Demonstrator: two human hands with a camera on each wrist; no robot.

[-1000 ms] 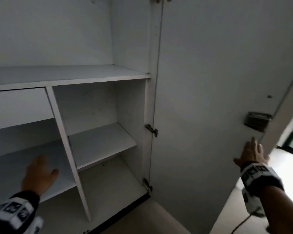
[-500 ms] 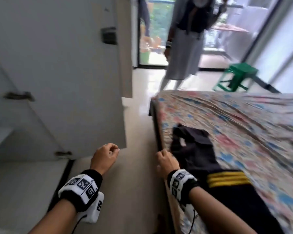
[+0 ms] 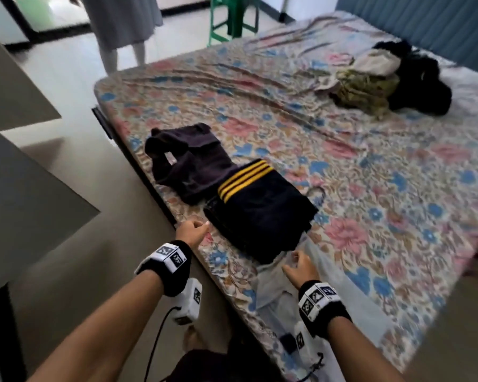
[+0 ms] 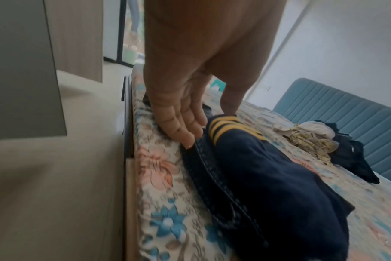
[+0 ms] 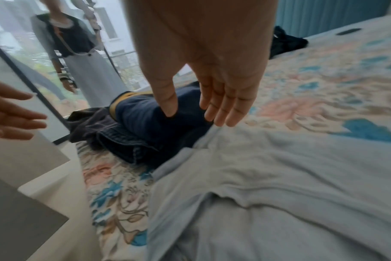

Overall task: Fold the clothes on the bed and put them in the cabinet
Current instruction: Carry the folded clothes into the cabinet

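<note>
Two turns of the head separate this moment from a second ago: then the person faced the open cabinet with both hands raised toward its shelves, and half a second back they were swinging round to the bed (image 3: 342,166); now they stand over its near edge. I take that to mean the cabinet has been readied and the next step is to lift a folded stack and carry it across. Largest among the clothes here is a pale blue garment (image 5: 268,185) spread at the near edge, then the folded navy pile with yellow stripes (image 3: 262,208) just beyond it, a dark garment (image 3: 188,164) touching that pile, and a loose heap (image 3: 384,81) well apart near the headboard. The left hand (image 4: 179,116) is open, fingers straight, its fingertips at the pile's left edge; the right hand (image 5: 214,84) is open too, fingers extended by the pile's near right corner, gripping nothing. The cabinet itself is cut down to grey door panels (image 3: 25,172) at the left, its shelves out of view. Motion blur softens the near bed, and whether the fingertips actually touch the cloth I cannot tell. Another person (image 3: 122,26) stands beyond the bed, cropped at the frame.
</note>
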